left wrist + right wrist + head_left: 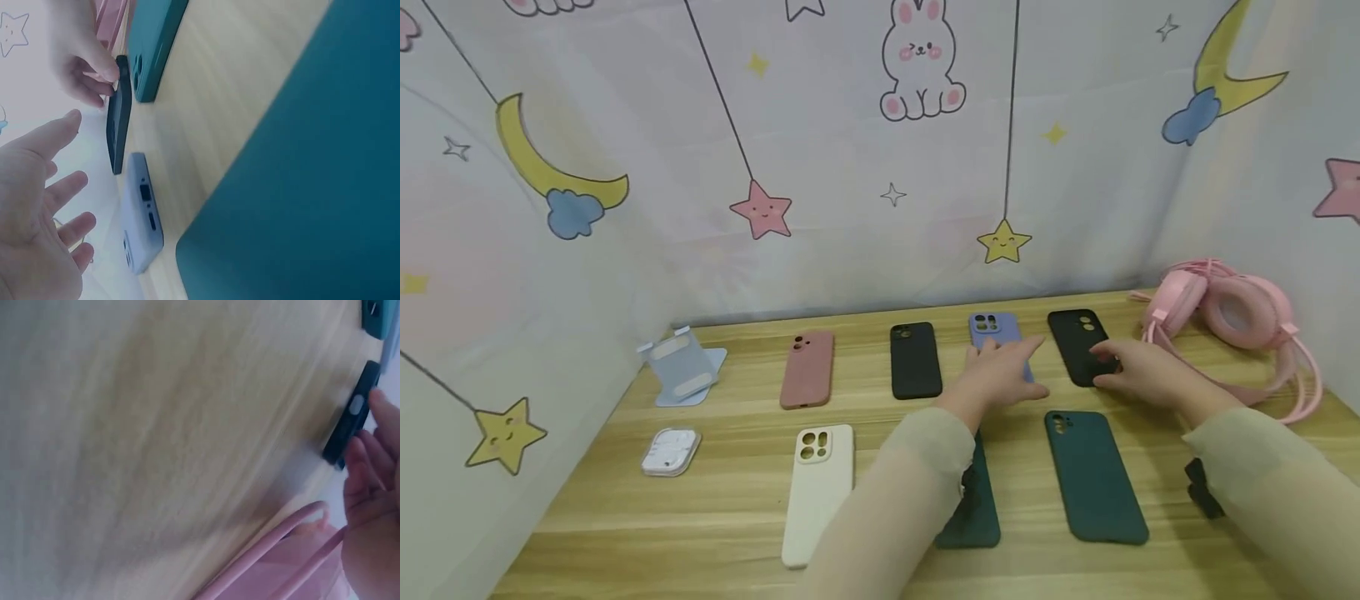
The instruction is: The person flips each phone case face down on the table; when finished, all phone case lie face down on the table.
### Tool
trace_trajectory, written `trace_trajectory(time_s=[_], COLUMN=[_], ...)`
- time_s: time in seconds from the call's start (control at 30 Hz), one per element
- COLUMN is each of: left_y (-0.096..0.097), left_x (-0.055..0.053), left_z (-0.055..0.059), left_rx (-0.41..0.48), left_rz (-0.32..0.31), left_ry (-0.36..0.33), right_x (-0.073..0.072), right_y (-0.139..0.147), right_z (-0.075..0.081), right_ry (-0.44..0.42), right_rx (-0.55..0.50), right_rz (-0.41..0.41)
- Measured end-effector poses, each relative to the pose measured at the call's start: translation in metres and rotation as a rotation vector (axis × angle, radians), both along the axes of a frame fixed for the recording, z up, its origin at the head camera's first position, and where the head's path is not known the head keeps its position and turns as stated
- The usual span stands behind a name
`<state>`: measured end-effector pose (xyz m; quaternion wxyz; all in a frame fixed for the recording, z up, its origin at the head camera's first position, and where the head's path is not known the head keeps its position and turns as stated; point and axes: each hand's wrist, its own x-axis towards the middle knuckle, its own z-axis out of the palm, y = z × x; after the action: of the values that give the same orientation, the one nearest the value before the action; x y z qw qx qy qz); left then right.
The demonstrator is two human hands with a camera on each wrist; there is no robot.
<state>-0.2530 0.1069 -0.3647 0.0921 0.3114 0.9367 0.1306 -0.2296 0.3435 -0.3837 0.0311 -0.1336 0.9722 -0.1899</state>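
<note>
My right hand (1138,371) grips the right edge of a black phone case (1070,343), fingers curled around that side. In the right wrist view, fingertips meet the long edge of this case (342,434), which has a pale oval on it. My left hand (996,375) hovers over a purple phone case (1006,327), thumb and fingers spread and holding nothing. The left wrist view shows the purple case (140,212) lying beside those fingers. Closer to me lie two dark green phone cases; one green case (1097,479) is fully visible, the other green case (981,508) partly hidden by my left forearm.
Pink headphones (1240,312) lie at the right. Leftward are another black phone case (915,362), a dusty pink case (808,371) and a cream case (820,500). A light blue phone stand (683,367) and boxed white earphones (671,452) lie far left. A patterned curtain (850,150) hangs behind.
</note>
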Motion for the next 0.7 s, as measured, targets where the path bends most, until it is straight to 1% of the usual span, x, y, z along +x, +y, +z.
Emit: trace_trajectory(time_s=[0.1,0.17,0.23,0.33,0.47,0.57,0.7], left_y=[0.003,0.004,0.003,0.002,0.004,0.007,0.012], left_x=[0.000,0.000,-0.001,-0.002,-0.003,-0.004,-0.004], left_z=[-0.002,-0.005,-0.007,-0.010,-0.012,-0.014,-0.014], left_rx=[-0.035,-0.049,-0.054,-0.050,-0.042,-0.037,-0.019], left_rz=[0.026,0.050,0.076,0.101,0.099,0.087,0.103], left_ry=[0.008,0.014,0.016,0.015,0.016,0.010,-0.016], right_x=[-0.005,-0.005,-0.004,0.001,0.005,0.007,0.006], right_y=[-0.001,-0.001,-0.001,0.000,0.002,0.003,0.001], right_z=[-0.002,-0.003,-0.002,-0.002,-0.002,-0.002,-0.004], right_ry=[0.001,0.002,0.001,-0.018,-0.053,-0.059,-0.004], right_rx=[0.027,0.041,0.040,0.008,-0.033,-0.032,-0.024], right_rz=[0.042,0.081,0.112,0.136,0.120,0.110,0.112])
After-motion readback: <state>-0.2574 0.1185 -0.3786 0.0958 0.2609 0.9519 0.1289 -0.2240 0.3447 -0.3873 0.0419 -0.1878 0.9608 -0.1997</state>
